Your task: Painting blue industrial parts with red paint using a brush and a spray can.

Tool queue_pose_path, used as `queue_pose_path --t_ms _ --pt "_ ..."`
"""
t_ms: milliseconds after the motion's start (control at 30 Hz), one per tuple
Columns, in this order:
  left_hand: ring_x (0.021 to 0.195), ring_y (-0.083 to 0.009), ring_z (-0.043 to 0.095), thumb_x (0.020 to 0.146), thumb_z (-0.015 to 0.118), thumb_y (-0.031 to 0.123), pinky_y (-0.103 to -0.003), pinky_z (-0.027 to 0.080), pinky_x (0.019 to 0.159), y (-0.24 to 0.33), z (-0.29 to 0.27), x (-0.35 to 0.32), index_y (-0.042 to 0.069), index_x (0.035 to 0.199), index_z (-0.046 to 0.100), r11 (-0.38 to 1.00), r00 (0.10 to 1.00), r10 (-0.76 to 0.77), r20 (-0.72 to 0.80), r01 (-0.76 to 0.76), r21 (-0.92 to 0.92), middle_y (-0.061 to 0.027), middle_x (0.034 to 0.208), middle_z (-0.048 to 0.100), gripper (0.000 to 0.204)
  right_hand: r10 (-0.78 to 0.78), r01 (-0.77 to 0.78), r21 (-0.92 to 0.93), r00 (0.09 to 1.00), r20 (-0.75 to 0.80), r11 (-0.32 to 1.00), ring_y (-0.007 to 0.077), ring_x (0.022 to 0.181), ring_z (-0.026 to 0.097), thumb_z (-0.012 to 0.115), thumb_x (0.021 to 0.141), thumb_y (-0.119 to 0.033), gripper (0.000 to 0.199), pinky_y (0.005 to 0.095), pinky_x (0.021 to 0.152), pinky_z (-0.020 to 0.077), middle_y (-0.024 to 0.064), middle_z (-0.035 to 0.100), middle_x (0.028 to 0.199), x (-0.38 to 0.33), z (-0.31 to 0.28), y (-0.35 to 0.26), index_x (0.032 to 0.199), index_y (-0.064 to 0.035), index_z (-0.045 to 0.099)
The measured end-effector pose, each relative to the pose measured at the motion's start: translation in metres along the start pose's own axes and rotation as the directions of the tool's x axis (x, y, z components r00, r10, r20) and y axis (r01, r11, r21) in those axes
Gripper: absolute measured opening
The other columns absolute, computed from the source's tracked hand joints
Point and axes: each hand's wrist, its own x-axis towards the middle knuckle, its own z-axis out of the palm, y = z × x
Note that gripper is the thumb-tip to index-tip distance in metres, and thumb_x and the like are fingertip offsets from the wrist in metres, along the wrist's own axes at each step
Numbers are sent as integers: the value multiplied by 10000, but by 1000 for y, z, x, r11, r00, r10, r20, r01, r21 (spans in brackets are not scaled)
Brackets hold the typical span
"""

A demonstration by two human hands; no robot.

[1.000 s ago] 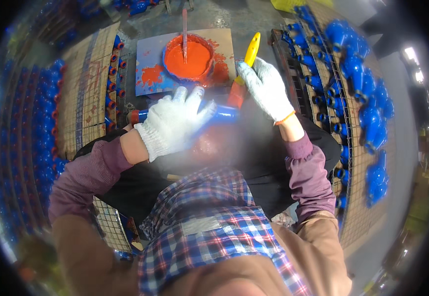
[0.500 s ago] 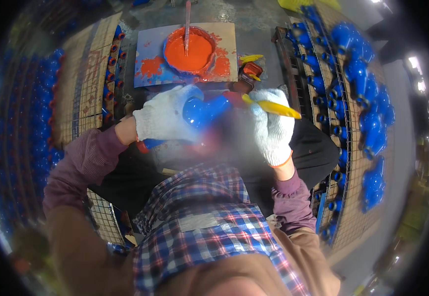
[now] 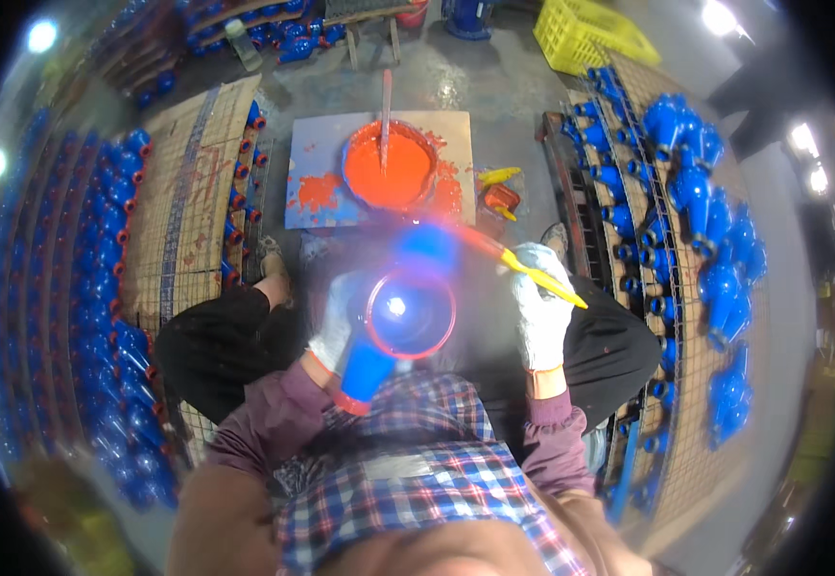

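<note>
A glossy blue branched pipe fitting with red-rimmed openings is in front of my body. My gloved left hand is closed around its left side, and the fitting partly hides the fingers. My gloved right hand grips a paintbrush by its yellow handle. The brush's red end reaches left to the fitting's far blue end, where blur hides whether they touch. Beyond the fitting, a basin of orange-red paint with a stick in it sits on a stained board.
Right of the board stands a small red paint container with yellow-handled brushes. Wire racks with many blue fittings line my left and right. A yellow crate is at the far right.
The fitting has come nearer my body and turned, so a wide round opening now faces up. My left hand has moved right and nearer; the brush now extends left to the fitting's far end.
</note>
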Motion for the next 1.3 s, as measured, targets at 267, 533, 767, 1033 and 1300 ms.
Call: queue_pose_path --t_ms 267,533,767,1033,1300 --pt "1092 -461 567 915 558 537 -471 572 687 -30 -19 19 74 1462 300 867 929 -125 348 273 -417 -232 1405 439 762 138 -124 152 987 -85 981 152 863 634 603 885 -40 231 275 784 510 85 651 1011 -1 10 -1 1107 23 619" --pt "1267 -339 499 588 888 523 -497 412 1081 15 -17 19 45 1480 272 918 987 -144 -75 162 362 -193 1407 455 1184 100 -93 58 987 -124 994 151 809 645 600 849 3 181 275 753 522 95 656 980 -4 -14 -41 1026 24 634" --pt "1335 -298 432 497 960 330 -473 362 1114 44 -24 2 45 1500 247 376 886 81 456 -451 809 -145 1456 404 1263 -153 150 -117 988 -18 982 165 771 633 649 857 -80 158 281 729 494 90 658 886 2 -26 -85 980 18 647" --pt "1167 -226 553 496 907 258 -365 441 1006 53 58 -9 29 1278 503 -68 854 81 514 -510 858 -115 1260 543 909 -177 184 -189 983 55 965 171 878 632 700 773 30 238 286 756 518 103 644 1009 -12 -27 -83 1006 8 656" --pt "1013 -326 605 588 803 243 -384 554 776 49 88 -15 101 1205 605 -849 810 103 578 -231 475 -149 1197 574 663 27 -50 -415 998 -60 908 161 810 626 639 928 -169 238 298 745 496 91 668 907 20 -2 -85 1081 14 648"
